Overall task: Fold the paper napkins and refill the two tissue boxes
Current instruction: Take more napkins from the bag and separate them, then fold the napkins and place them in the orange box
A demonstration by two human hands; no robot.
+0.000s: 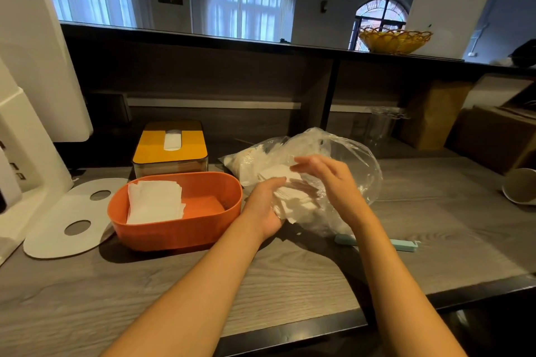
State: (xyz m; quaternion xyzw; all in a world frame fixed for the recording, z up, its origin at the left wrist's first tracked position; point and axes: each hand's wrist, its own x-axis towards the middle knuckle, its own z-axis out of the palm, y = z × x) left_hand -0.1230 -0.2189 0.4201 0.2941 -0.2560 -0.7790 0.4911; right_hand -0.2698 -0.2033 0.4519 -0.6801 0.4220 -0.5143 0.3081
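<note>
We see a grey wood-grain counter (179, 278) with a dark front edge. On it, at the left, lies a flat white oval lid with two round holes (62, 236), beside the base of a white machine (26, 153). Next to the lid stands an open orange oval plastic box (174, 232), and just behind that a closed box with a yellow slotted lid (171, 148). To the right rest a crumpled clear plastic bag (342, 153), a pale teal clip bar (403, 244) and a tipped white paper cup (519, 185).
</note>
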